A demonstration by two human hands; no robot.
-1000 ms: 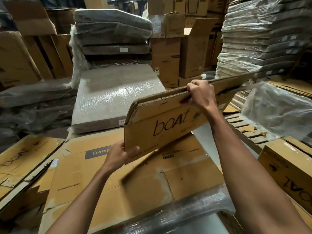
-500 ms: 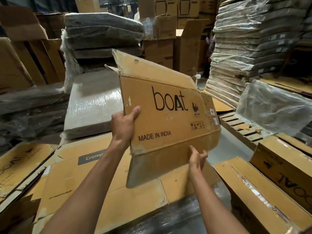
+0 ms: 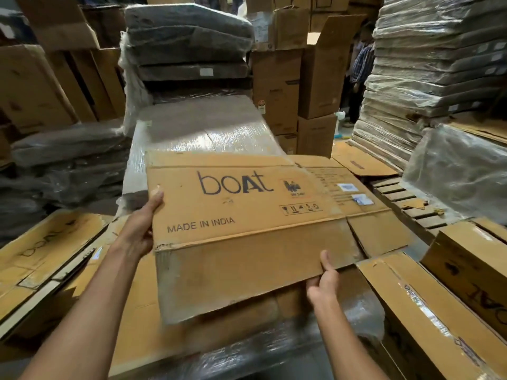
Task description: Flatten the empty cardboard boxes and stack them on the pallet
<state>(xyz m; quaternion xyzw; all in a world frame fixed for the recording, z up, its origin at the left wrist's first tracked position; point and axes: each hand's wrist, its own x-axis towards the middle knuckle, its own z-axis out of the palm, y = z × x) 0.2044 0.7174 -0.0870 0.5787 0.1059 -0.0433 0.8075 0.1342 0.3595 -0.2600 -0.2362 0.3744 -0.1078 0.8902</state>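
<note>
A flattened brown cardboard box (image 3: 247, 215) printed "boAt" and "MADE IN INDIA" lies nearly flat in front of me, held just above a stack of flattened cardboard (image 3: 131, 325). My left hand (image 3: 142, 229) grips its left edge, thumb on top. My right hand (image 3: 323, 283) pinches the near flap's lower right edge, thumb on top and fingers underneath. A wooden pallet (image 3: 406, 204) shows its slats at the right, partly hidden by the box.
A shrink-wrapped slab (image 3: 205, 127) lies behind the box, with dark wrapped bundles (image 3: 186, 39) stacked beyond it. More "boAt" cartons (image 3: 466, 270) stand at right, flattened ones (image 3: 41, 248) at left. Wrapped stacks (image 3: 439, 64) rise at far right. A person (image 3: 359, 69) stands in the aisle.
The box went from edge-on and tilted, to upright with its printed face toward me, to lying nearly flat and lower. My right hand shifted from the top edge to the near flap.
</note>
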